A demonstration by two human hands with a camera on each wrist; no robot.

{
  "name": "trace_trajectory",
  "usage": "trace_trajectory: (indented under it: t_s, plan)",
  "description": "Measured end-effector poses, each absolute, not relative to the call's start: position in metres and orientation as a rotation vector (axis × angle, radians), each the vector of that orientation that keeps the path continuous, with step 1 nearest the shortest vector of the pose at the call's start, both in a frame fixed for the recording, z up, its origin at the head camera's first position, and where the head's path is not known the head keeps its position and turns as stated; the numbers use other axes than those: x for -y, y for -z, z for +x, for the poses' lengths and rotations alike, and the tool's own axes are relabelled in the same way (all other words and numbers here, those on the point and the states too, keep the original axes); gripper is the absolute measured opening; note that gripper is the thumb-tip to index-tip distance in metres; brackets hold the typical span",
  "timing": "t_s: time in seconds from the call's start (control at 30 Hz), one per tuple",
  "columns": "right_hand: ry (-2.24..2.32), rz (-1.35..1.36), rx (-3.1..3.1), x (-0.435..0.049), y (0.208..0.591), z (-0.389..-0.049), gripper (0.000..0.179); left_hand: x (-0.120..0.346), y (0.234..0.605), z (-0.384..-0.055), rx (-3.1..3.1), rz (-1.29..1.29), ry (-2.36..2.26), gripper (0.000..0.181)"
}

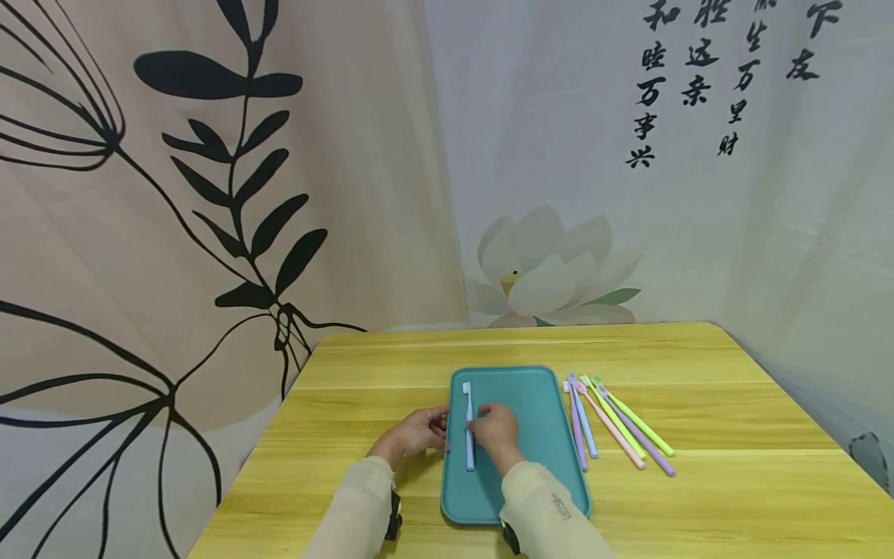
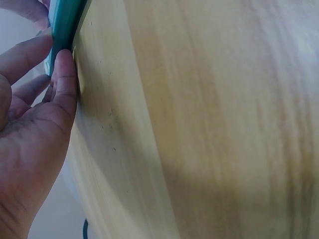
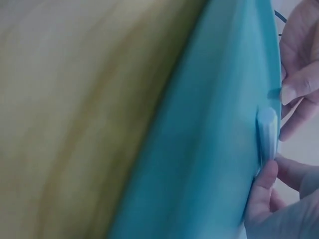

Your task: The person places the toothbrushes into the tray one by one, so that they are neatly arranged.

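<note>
A teal tray lies on the wooden table. In its left part a light blue toothbrush with a white head lies lengthwise, head toward the far end. My right hand reaches over the tray and pinches the toothbrush's handle between thumb and finger; the right wrist view shows the rounded handle end just past the fingertips. My left hand holds the tray's left rim, its fingertips on the edge. From the left wrist, bent fingers meet the tray's outer side.
Right of the tray, several loose toothbrushes in purple, blue, pink and green lie in an overlapping fan, heads away from me. The wooden table ends at a printed curtain behind it.
</note>
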State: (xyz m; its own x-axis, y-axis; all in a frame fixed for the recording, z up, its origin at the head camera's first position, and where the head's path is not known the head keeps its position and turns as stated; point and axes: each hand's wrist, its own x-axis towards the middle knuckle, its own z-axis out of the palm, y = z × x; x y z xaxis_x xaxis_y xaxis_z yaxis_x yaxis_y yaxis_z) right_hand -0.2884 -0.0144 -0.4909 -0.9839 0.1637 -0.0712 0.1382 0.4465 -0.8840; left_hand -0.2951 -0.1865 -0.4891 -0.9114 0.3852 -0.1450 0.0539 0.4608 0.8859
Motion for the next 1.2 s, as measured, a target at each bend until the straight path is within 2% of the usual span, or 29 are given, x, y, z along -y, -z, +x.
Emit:
trace_trajectory:
  t_s: [0.37, 0.63, 1.2]
  plan:
    - [-1.595, -0.21, 2.6, 0.008, 0.493, -0.287, 0.025, 0.187, 0.489, -0.294, -2.395, 0.386, -1.428, 0.075]
    - [-1.609, -0.083, 2.654, 0.004, 0.491, -0.289, 0.034, 0.187, 0.489, -0.296, -2.386, 0.374, -1.427, 0.074]
    - [-1.644, -0.026, 2.721, 0.012, 0.494, -0.295, 0.025, 0.187, 0.488, -0.294, -2.403, 0.398, -1.394, 0.073]
